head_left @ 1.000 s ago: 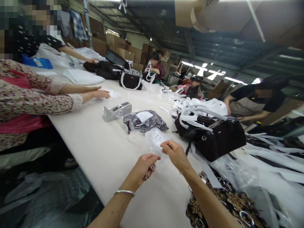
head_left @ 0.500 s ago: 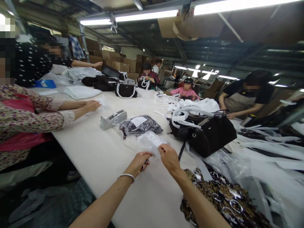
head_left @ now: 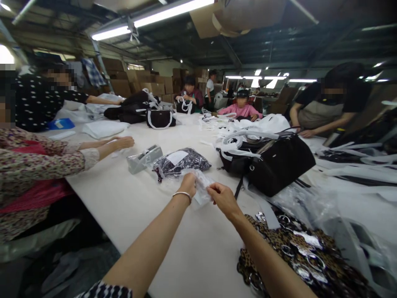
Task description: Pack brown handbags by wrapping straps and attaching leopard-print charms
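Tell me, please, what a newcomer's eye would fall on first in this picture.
Probably the right hand at the centre, pinching a clear plastic bag that the left hand meets, its fingers hidden. To their right sits a large black bag. Nearer, at lower right, lies a glinting leopard-print pile.

we are in a workshop or factory floor where bags are handled: we see several people (head_left: pixel 240 111) at work around one big pale table (head_left: pixel 180 244), with black bags (head_left: pixel 282 165), a grey tape dispenser (head_left: pixel 144 159) and a heap of leopard-print pieces (head_left: pixel 294 248) with metal rings. beyond, we see stacked cardboard boxes (head_left: pixel 155 87); above us, tube lights (head_left: pixel 173 13) under a dark, beamed roof (head_left: pixel 279 45).
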`<state>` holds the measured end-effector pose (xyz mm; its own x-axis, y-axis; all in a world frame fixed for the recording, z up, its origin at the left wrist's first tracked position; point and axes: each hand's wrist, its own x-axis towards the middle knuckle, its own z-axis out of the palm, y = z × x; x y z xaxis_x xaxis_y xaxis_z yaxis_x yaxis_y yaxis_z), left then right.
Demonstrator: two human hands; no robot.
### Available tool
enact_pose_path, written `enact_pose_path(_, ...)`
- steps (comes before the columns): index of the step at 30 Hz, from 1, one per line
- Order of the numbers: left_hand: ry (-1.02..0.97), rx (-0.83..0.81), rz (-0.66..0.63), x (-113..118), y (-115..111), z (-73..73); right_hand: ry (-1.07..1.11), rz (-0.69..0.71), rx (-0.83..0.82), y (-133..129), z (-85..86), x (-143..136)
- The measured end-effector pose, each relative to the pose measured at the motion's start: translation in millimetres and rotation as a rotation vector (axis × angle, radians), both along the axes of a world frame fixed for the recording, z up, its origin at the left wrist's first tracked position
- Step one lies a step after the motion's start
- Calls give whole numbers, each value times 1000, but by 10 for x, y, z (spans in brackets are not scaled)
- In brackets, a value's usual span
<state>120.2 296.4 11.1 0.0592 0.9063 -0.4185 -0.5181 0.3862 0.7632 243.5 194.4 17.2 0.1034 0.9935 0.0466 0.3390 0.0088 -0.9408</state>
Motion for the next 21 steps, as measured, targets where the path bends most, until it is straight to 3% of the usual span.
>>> enact_pose_path(7, 516, 284, -267, -647, -493, 118, -39, 38, -5, -40, -36, -69)
enact_pose_path(10, 664, 403, -301, -941, -785, 124, -118, 100, -14, -124, -28, -86)
enact_pose_path(13, 802, 503, -202, -1188, -913, 109, -364, 108, 117, -205, -82, -51)
enact_pose_path(15, 985, 627, -31, -1298, -853, 69, -626, 93, 257, -221, -188, -39)
enact_pose_path(17, 1196, 722, 21, -1327, -730, -17, -845, 114, 338, -191, -342, -71)
enact_pose_path(18, 1270, 742, -41, -1302, -673, -78, -920, 132, 358, -158, -427, -108)
enact_pose_path(21, 1297, 780, -392, -1090, -634, -292, -1054, 155, 447, 4, -654, -269)
